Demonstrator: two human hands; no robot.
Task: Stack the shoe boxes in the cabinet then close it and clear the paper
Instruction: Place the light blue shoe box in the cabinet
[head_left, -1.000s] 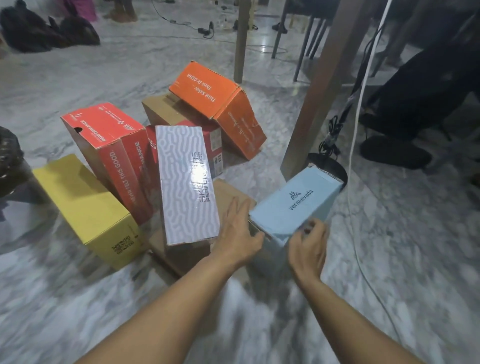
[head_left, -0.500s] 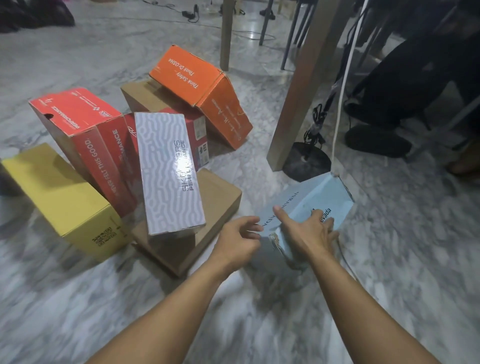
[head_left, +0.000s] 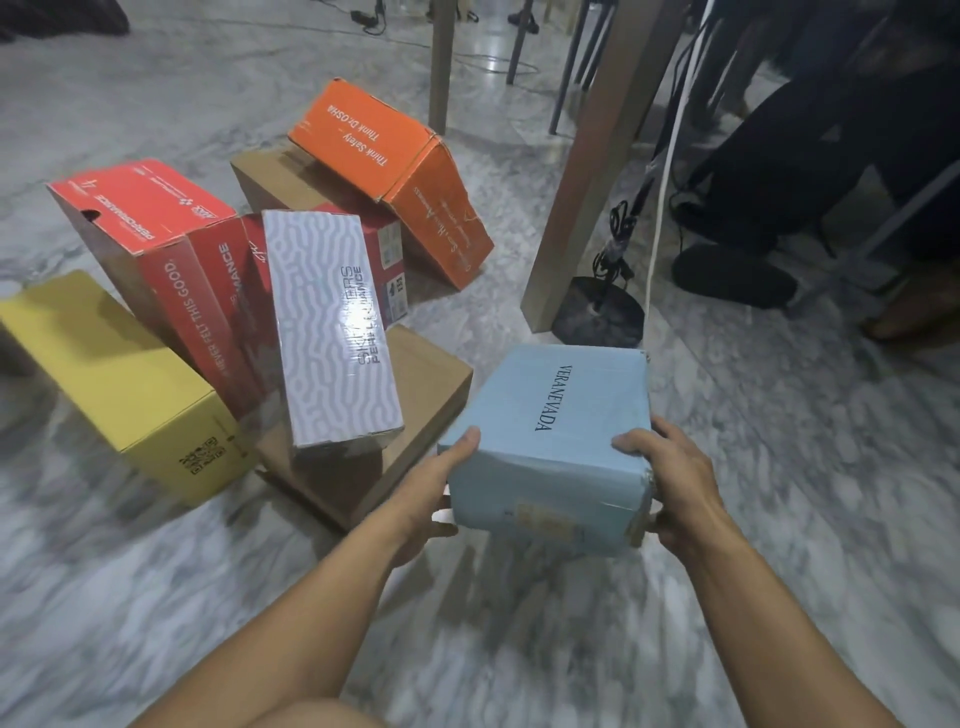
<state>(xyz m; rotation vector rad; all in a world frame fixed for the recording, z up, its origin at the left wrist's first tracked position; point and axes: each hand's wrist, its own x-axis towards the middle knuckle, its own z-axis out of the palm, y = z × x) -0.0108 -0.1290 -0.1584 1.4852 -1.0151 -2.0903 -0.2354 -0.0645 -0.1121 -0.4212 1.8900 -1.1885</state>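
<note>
Left hand (head_left: 434, 499), right hand (head_left: 670, 478) grip blue box (head_left: 550, 441) by ends.

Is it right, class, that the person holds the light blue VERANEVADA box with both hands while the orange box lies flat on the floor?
Not quite. The head view shows the orange box tilted, propped on the brown carton behind it, not flat. The rest stands: the left hand and the right hand grip the light blue box.

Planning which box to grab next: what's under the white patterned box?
The white patterned shoe box lies tilted on a plain brown cardboard box, leaning against a red box. The brown box's covered top is hidden.
</note>
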